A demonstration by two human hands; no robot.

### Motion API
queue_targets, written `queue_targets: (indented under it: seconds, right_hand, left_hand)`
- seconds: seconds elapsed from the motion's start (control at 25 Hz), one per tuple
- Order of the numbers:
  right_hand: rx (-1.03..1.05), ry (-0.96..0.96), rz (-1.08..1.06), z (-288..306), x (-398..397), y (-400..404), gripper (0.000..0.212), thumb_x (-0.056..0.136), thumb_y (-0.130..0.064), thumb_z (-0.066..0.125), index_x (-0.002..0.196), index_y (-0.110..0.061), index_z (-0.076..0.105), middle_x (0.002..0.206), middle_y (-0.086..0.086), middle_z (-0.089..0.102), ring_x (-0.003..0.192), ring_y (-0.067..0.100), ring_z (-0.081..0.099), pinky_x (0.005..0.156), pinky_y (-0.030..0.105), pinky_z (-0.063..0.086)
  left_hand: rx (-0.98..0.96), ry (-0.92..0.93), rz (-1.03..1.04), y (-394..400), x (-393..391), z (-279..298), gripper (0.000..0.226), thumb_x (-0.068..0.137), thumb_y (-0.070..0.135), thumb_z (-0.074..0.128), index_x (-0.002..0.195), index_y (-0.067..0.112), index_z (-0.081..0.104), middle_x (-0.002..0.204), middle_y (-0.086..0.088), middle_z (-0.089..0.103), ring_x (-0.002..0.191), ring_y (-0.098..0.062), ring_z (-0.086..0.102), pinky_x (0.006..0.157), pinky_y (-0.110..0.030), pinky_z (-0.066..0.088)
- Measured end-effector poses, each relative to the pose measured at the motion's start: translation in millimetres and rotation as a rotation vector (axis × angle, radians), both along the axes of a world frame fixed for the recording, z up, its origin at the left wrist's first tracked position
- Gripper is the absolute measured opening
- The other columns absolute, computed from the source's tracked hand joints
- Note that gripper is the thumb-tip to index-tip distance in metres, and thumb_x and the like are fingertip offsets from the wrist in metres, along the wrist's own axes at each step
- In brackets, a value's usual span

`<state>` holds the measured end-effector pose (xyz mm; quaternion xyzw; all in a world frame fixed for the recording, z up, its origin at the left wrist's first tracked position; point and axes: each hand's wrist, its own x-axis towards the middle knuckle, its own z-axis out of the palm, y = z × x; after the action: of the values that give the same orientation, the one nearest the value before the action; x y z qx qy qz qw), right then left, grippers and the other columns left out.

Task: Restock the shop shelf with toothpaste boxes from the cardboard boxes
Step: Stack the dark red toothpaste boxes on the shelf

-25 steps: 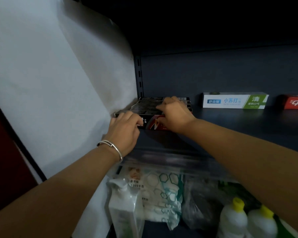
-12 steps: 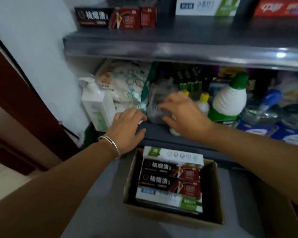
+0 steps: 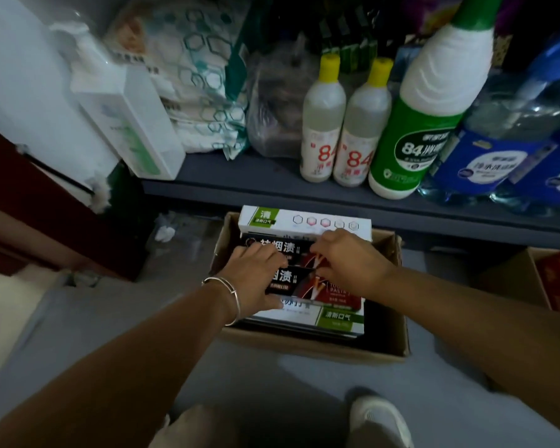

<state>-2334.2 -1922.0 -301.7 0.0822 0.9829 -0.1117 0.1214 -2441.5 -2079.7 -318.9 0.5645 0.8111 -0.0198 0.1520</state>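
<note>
Head view: grey floor (image 3: 304,383), shelf (image 3: 272,189) above it carrying bottles (image 3: 324,118). I see a cardboard box (image 3: 388,347) on the floor, stacked with toothpaste boxes (image 3: 304,221), black-red and white-green. Left hand (image 3: 256,279) and right hand (image 3: 346,260) curl around the top black boxes; firmness of grip I cannot tell.

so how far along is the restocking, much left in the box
Done: cannot be judged here, since the toothpaste shelf is out of view. In hand: both hands, left and right, are down on the black toothpaste boxes in the cardboard box, not yet lifted. Left: those, plus the white-and-green boxes around them, and a second carton at right.
</note>
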Motion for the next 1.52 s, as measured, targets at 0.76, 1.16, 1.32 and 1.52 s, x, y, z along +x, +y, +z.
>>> queue_targets:
  seconds: [0.76,1.16,1.32,1.52]
  right_hand:
    - [0.195,-0.109,-0.175,-5,-25,-31,0.041,0.086,-0.027,0.065,0.12,-0.005,0.055,0.123,0.012,0.05,0.116,0.027,0.045,0.091,0.035,0.044]
    - [0.047,-0.083,-0.195,62,-24,-26,0.051,0.077,-0.05,0.067,0.107,-0.007,0.063,0.11,0.009,0.058,0.104,0.023,0.054,0.076,0.029,0.046]
    - [0.1,0.019,-0.178,152,-32,-19,0.042,0.07,-0.054,0.071,0.074,-0.013,0.06,0.073,0.0,0.052,0.078,0.022,0.057,0.061,0.027,0.045]
    - [0.116,0.187,-0.152,270,-42,-27,0.043,0.067,-0.051,0.073,0.08,-0.01,0.069,0.074,0.004,0.064,0.072,0.02,0.061,0.06,0.03,0.05]
  left_hand:
    - [-0.078,-0.055,-0.089,-26,-21,12,0.055,0.076,0.03,0.07,0.125,0.024,0.046,0.128,0.005,0.044,0.118,-0.013,0.039,0.102,-0.03,0.036]
    - [0.039,-0.028,-0.112,-48,-40,87,0.051,0.068,0.03,0.073,0.115,0.017,0.056,0.114,-0.001,0.054,0.103,-0.018,0.048,0.091,-0.038,0.045]
    - [0.091,0.069,-0.063,-59,-50,164,0.051,0.068,0.027,0.074,0.115,0.02,0.053,0.111,0.002,0.052,0.102,-0.016,0.047,0.092,-0.034,0.043]
    - [0.24,0.155,-0.009,-79,-64,259,0.052,0.063,0.02,0.077,0.11,0.018,0.054,0.108,0.004,0.051,0.098,-0.009,0.044,0.089,-0.025,0.043]
